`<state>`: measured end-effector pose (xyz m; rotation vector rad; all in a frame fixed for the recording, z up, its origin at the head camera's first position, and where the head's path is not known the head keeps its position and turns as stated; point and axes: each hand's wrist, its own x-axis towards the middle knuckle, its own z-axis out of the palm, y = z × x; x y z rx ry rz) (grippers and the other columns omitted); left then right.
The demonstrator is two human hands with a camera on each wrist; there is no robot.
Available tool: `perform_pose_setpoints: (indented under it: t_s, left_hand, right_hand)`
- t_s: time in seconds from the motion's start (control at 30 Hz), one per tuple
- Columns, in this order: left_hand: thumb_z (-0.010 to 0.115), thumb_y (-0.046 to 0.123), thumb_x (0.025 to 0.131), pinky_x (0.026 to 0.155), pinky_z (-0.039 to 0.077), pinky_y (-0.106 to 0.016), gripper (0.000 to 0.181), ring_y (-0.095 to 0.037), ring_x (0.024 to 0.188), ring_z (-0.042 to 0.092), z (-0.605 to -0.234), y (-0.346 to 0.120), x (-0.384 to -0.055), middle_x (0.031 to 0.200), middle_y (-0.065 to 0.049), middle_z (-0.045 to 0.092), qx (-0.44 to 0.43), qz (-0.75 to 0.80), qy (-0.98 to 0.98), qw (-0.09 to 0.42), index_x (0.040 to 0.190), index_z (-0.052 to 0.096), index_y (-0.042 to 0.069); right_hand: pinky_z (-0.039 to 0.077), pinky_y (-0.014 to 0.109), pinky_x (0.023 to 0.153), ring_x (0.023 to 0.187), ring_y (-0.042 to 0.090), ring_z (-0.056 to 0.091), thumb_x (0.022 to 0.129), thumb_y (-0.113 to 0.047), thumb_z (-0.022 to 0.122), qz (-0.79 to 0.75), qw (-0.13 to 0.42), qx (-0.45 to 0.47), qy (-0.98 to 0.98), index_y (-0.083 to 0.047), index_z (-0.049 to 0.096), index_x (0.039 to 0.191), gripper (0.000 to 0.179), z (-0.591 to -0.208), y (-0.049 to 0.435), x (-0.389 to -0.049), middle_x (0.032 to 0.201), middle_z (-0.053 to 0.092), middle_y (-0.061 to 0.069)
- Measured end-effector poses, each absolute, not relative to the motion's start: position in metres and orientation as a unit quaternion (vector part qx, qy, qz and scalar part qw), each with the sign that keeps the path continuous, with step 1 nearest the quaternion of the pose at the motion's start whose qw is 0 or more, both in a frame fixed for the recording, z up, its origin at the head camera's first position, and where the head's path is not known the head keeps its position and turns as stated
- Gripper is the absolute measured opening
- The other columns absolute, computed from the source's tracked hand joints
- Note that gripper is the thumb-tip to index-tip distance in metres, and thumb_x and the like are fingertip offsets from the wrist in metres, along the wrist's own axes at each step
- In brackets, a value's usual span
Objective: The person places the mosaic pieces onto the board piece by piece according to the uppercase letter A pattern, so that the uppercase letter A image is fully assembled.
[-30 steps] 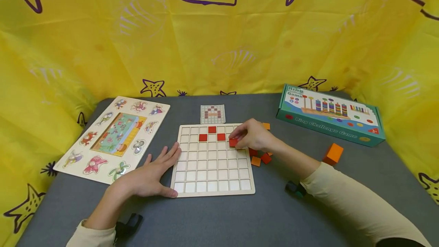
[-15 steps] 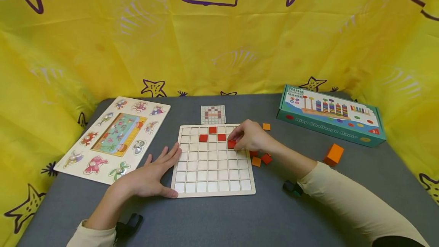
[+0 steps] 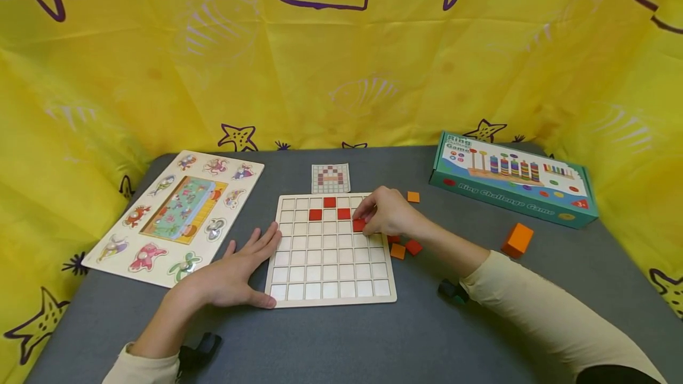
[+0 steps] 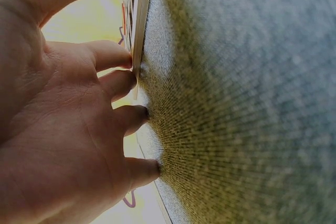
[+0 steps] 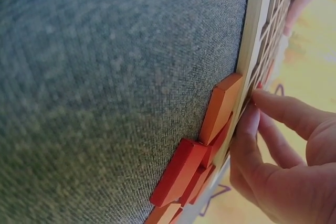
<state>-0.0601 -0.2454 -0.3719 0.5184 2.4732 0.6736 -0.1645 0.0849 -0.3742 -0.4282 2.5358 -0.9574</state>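
Observation:
A pale wooden grid board (image 3: 331, 301) lies on the grey table. Three red square tiles sit in its upper cells, one of them a red tile (image 3: 329, 202) in the top row. My right hand (image 3: 392, 212) pinches another red tile (image 3: 359, 226) at a cell in the third row, right of the middle. In the right wrist view that hand's thumb and fingertips (image 5: 255, 95) are right at the grid. My left hand (image 3: 235, 274) rests with spread, straight fingers along the board's left edge, its thumb at the lower left corner. The left wrist view shows its palm (image 4: 68, 124).
Loose red and orange tiles (image 3: 398, 251) lie by the board's right edge. Behind the board is a small pattern card (image 3: 331, 178). A picture puzzle board (image 3: 176, 212) lies left; a green game box (image 3: 514, 179) and an orange block (image 3: 518, 240) stand right. Yellow cloth hangs behind.
My right hand has shifted slightly left and down with the red tile, which now lies flatter over the cell. The left hand has stayed at the board's edge.

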Motion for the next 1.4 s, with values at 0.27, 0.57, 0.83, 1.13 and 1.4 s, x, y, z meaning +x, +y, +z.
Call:
perform_pose_setpoints:
  t_s: [0.27,0.57,0.83,1.13,1.4]
  left_hand:
    - [0.087,0.051,0.079,0.116,-0.004,-0.080,0.123,-0.046,0.161,-0.003,-0.374,-0.247,-0.060,0.177,-0.006,-0.006,0.193,0.249,0.913,0.260,0.169,0.012,0.013]
    - [0.087,0.052,0.079,0.116,-0.005,-0.080,0.123,-0.045,0.161,-0.004,-0.374,-0.247,-0.061,0.177,-0.006,-0.006,0.189,0.249,0.912,0.264,0.169,0.012,0.014]
    - [0.087,0.052,0.079,0.116,-0.005,-0.080,0.124,-0.046,0.161,-0.004,-0.375,-0.247,-0.061,0.177,-0.006,-0.006,0.189,0.248,0.912,0.265,0.169,0.011,0.014]
    - [0.087,0.052,0.079,0.116,-0.006,-0.080,0.123,-0.046,0.161,-0.004,-0.374,-0.247,-0.061,0.177,-0.006,-0.006,0.189,0.247,0.912,0.265,0.169,0.012,0.014]
    - [0.087,0.052,0.079,0.116,-0.006,-0.080,0.123,-0.045,0.161,-0.004,-0.374,-0.247,-0.061,0.177,-0.005,-0.006,0.189,0.250,0.912,0.265,0.169,0.011,0.014]
  right_hand:
    - [0.054,0.027,0.067,0.079,0.017,0.063,0.070,0.001,0.090,-0.346,0.198,-0.154,0.904,-0.015,0.084,0.094,0.029,-0.376,0.085,-0.164,0.085,0.072,0.001]
    - [0.057,0.028,0.067,0.081,0.019,0.066,0.072,-0.001,0.090,-0.377,0.204,-0.171,0.887,-0.014,0.084,0.097,0.029,-0.377,0.089,-0.165,0.091,0.075,0.002]
    - [0.057,0.029,0.066,0.082,0.018,0.069,0.079,-0.004,0.086,-0.387,0.200,-0.177,0.882,-0.013,0.083,0.101,0.024,-0.372,0.094,-0.165,0.095,0.077,0.003]
    - [0.058,0.030,0.072,0.090,0.020,0.071,0.085,-0.009,0.081,-0.393,0.194,-0.172,0.882,-0.010,0.081,0.108,0.023,-0.363,0.108,-0.165,0.106,0.078,0.007]
    - [0.058,0.030,0.076,0.092,0.023,0.069,0.086,-0.008,0.080,-0.397,0.180,-0.160,0.886,-0.009,0.081,0.111,0.024,-0.360,0.124,-0.165,0.105,0.078,0.008]
